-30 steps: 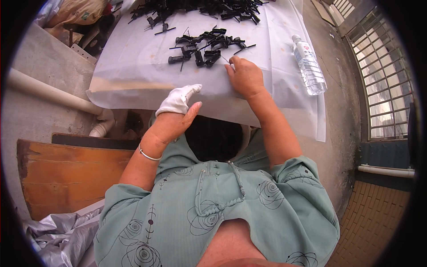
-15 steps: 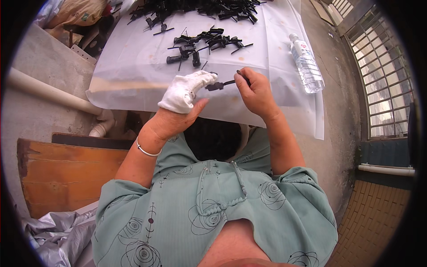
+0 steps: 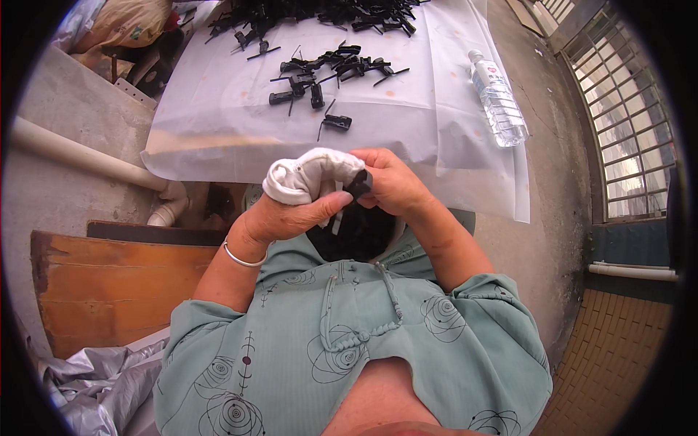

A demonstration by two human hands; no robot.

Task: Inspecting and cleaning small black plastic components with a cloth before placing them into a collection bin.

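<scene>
A small black plastic part (image 3: 359, 184) is pinched between my two hands, above my lap near the table's front edge. My left hand (image 3: 313, 190) wears a white glove that leaves the thumb bare, and its thumb and fingers close on the part. From the other side my right hand (image 3: 396, 182), bare, has its fingers closed on the same part; most of its fingertips are hidden. Just beyond my hands a single black part with a thin stem (image 3: 336, 122) lies on the sheet. Farther off is a small group of similar black parts (image 3: 313, 76).
A white sheet (image 3: 422, 131) covers the table, with a large heap of black parts (image 3: 320, 13) at its far end. A clear water bottle (image 3: 500, 105) lies toward the right edge. Between my knees sits a container with dark contents (image 3: 356, 236). Wooden boards (image 3: 123, 291) stand at left.
Both hands have drawn back from over the table toward my lap and come together around the black part. The single part on the sheet, partly covered before, now shows fully.
</scene>
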